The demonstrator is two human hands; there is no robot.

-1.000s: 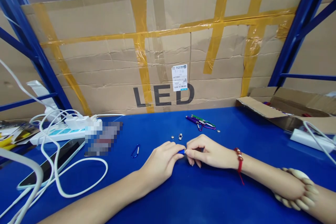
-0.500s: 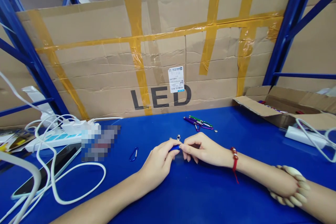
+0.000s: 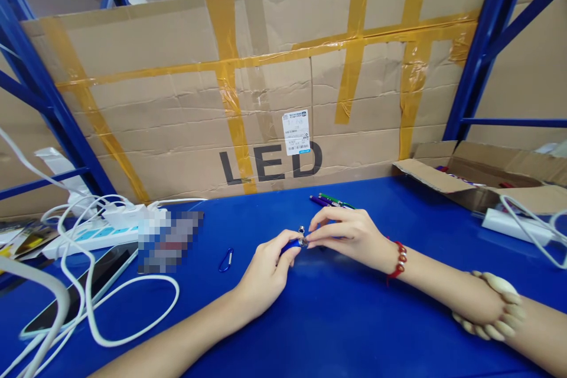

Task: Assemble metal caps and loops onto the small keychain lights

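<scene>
My left hand [image 3: 266, 269] is closed round a small blue cylinder [image 3: 291, 245], a mini flashlight body, held just above the blue table [image 3: 345, 331]. My right hand [image 3: 349, 233] pinches a small silver part [image 3: 303, 242] at the open end of that cylinder. A tiny silver ring [image 3: 301, 228] lies on the table just behind the hands. Purple and green mini flashlights [image 3: 328, 199] with clips lie behind my right hand, partly hidden by it. A blue carabiner clip [image 3: 227, 260] rests left of my left hand.
A taped cardboard sheet marked LED [image 3: 270, 100] walls the back. A white power strip [image 3: 93, 230], white cables [image 3: 110, 301] and a phone [image 3: 75, 289] are at left. An open cardboard box [image 3: 478, 177] and another white strip [image 3: 514, 224] are at right. Blue rack posts stand on both sides.
Both hands lifted slightly off the table and moved back. My right hand opened its fingers upward and now pinches a silver piece at the cylinder's end.
</scene>
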